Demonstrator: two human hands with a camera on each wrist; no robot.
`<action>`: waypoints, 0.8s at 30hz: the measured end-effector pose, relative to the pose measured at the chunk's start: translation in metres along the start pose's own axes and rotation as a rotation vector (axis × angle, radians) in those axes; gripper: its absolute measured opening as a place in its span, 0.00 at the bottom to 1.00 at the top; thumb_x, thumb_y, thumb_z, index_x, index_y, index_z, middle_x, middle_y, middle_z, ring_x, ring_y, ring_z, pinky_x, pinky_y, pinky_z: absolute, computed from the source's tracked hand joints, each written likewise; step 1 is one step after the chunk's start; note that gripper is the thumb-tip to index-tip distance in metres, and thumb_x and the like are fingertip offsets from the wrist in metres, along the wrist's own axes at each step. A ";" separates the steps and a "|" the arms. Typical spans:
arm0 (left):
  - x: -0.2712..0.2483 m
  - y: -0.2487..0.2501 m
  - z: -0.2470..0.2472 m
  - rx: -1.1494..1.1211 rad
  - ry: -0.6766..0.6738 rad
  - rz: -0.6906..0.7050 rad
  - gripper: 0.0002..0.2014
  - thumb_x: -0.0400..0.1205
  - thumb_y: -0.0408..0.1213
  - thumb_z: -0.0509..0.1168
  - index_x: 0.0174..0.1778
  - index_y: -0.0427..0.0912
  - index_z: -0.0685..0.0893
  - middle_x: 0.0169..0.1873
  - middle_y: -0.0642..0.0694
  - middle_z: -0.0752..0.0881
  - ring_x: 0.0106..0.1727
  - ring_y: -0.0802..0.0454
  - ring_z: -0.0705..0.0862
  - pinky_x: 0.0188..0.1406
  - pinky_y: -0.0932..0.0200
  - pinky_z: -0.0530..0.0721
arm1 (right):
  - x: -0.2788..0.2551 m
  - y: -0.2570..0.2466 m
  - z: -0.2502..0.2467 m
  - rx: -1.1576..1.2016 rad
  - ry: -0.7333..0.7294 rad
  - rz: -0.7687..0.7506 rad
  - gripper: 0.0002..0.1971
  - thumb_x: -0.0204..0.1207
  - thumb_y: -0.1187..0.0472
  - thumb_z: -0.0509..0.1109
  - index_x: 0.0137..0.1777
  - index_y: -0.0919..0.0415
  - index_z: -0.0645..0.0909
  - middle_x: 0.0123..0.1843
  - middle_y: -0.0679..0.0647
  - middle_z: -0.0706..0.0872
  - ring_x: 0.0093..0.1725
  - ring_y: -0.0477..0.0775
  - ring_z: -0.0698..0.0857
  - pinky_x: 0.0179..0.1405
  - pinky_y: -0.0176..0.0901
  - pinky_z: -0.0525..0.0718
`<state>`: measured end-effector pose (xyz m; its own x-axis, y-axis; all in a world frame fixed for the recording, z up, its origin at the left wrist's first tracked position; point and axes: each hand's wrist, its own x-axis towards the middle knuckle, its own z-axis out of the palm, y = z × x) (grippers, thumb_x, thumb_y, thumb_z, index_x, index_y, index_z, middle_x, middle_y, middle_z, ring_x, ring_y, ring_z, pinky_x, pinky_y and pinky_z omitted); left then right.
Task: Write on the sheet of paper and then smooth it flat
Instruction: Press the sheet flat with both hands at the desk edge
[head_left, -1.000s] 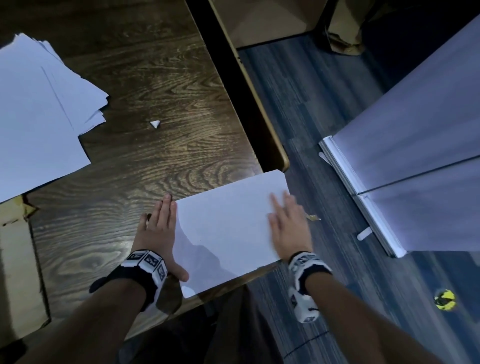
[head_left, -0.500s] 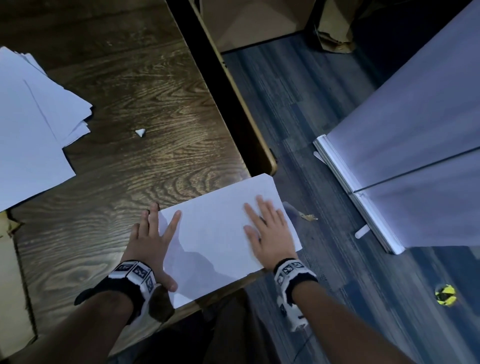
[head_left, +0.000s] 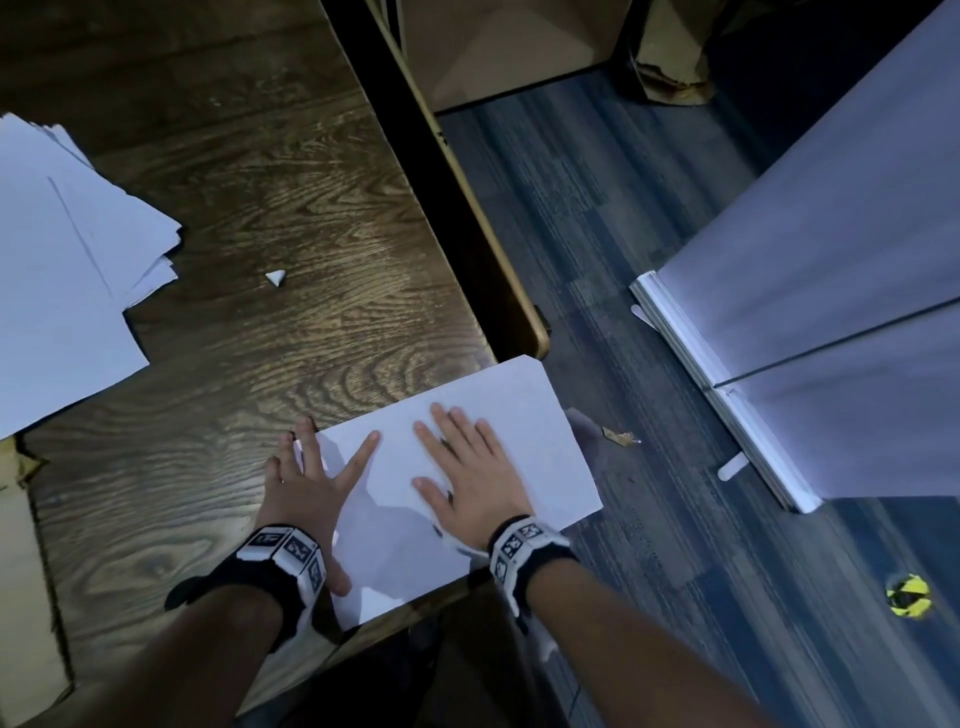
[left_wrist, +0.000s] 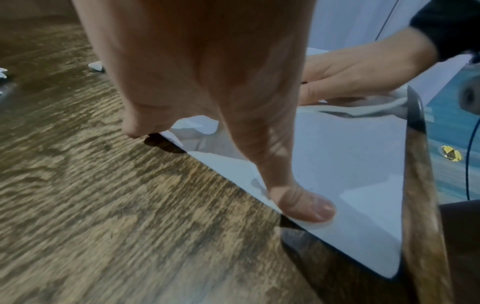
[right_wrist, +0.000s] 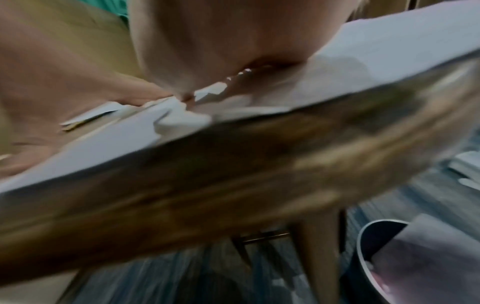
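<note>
A white sheet of paper (head_left: 519, 410) lies at the near right corner of the wooden table (head_left: 270, 208), its right side reaching past the table's edge. My left hand (head_left: 306, 483) lies flat with spread fingers on the sheet's left edge, partly on the wood; its thumb (left_wrist: 306, 207) presses the paper (left_wrist: 350, 164) near the edge. My right hand (head_left: 467, 467) lies flat, fingers straight, on the middle of the sheet. The right wrist view is blurred and shows the palm (right_wrist: 221, 41) on the paper (right_wrist: 389, 47). I see no pen and no writing.
A loose pile of white sheets (head_left: 57, 291) covers the table's far left. A small paper scrap (head_left: 275, 278) lies mid-table. Brown cardboard (head_left: 21, 597) sits at the left edge. White panels (head_left: 831, 312) stand on the floor at right, with a yellow-black ball (head_left: 908, 596) nearby.
My right hand has slid left across the sheet from its right edge toward the middle. My left hand has spread its fingers further onto the paper.
</note>
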<state>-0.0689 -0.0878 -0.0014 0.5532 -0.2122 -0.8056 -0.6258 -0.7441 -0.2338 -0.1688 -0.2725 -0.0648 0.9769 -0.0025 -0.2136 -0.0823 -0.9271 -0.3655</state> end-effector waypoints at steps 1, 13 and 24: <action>-0.001 0.000 0.000 0.017 0.004 -0.007 0.86 0.54 0.73 0.82 0.69 0.56 0.06 0.74 0.14 0.22 0.84 0.15 0.38 0.85 0.32 0.55 | 0.003 0.011 -0.002 -0.023 0.007 0.031 0.32 0.87 0.41 0.47 0.87 0.49 0.45 0.88 0.47 0.40 0.87 0.49 0.38 0.85 0.54 0.40; 0.010 -0.005 0.000 0.162 0.160 0.340 0.86 0.56 0.67 0.83 0.79 0.42 0.15 0.75 0.40 0.11 0.83 0.42 0.20 0.86 0.38 0.41 | -0.001 0.013 -0.021 -0.021 -0.084 -0.045 0.34 0.85 0.39 0.50 0.87 0.50 0.46 0.88 0.49 0.39 0.87 0.52 0.38 0.84 0.58 0.38; 0.027 -0.016 0.007 -0.058 0.239 0.494 0.64 0.73 0.64 0.75 0.80 0.66 0.21 0.80 0.55 0.16 0.86 0.51 0.28 0.84 0.37 0.56 | -0.016 0.050 -0.025 0.005 0.048 0.395 0.32 0.87 0.43 0.42 0.87 0.54 0.41 0.87 0.50 0.35 0.87 0.50 0.37 0.84 0.49 0.34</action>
<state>-0.0478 -0.0777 -0.0237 0.3156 -0.6778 -0.6640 -0.8148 -0.5522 0.1765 -0.1840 -0.3283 -0.0567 0.8779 -0.3762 -0.2964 -0.4545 -0.8495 -0.2679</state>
